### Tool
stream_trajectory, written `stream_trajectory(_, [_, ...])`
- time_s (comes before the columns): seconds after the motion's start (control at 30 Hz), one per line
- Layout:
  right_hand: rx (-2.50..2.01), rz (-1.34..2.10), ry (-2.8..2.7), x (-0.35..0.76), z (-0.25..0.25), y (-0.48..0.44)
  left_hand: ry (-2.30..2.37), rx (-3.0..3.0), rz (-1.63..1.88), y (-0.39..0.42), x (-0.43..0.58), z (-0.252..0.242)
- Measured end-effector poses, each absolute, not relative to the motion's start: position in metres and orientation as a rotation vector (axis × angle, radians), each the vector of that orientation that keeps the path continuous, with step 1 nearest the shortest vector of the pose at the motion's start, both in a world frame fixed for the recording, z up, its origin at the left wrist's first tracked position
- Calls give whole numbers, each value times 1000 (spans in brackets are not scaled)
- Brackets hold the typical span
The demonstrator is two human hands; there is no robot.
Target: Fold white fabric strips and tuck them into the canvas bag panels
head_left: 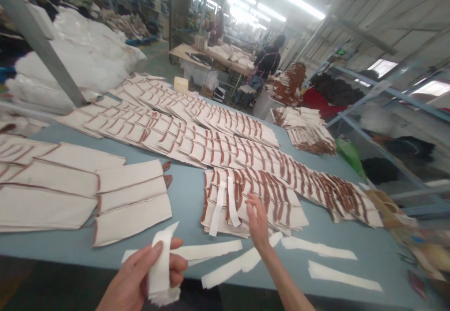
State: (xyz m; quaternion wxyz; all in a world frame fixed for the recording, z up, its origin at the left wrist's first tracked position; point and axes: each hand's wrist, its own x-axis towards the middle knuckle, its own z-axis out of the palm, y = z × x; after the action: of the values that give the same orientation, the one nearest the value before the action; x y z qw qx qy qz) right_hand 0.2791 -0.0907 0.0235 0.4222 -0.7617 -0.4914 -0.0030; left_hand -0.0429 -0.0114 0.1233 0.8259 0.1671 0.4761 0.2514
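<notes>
Left hand grips folded white flat strips; right hand, loosely spread, is near brown-edged cream fabric panels.

Strips along worktop's near edge: plain off-white. Fabric pieces, left edge to right: cream with brown stripes. Worktop itself: plain blue-grey.

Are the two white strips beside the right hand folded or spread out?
Spread out: both white strips lie lengthwise across the brown-edged panels, with no fold visible along either.
</notes>
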Motion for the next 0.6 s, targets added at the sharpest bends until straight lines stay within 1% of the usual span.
stream_trajectory(0.07, [-1855, 61, -1262, 256, 53, -92, 965, 303, 522, -7, -41, 135])
stream_trajectory(0.13, [-1727, 153, -1407, 223, 90, -95, 948, 239, 509, -4, -41, 144])
stream_trajectory(0.23, [-1497, 122, -1684, 169, 139, -98, 963, 185, 496, 1, -42, 153])
stream_trajectory(0.3, [-1376, 72, -1791, 140, 160, -94, 948, 163, 501, 3, -41, 157])
stream_trajectory(0.4, [-1283, 19, -1879, 118, 171, -84, 923, 125, 508, 3, -41, 164])
stream_trajectory(0.6, [-1369, -135, -1988, 112, 169, -76, 928, 108, 501, -1, -41, 176])
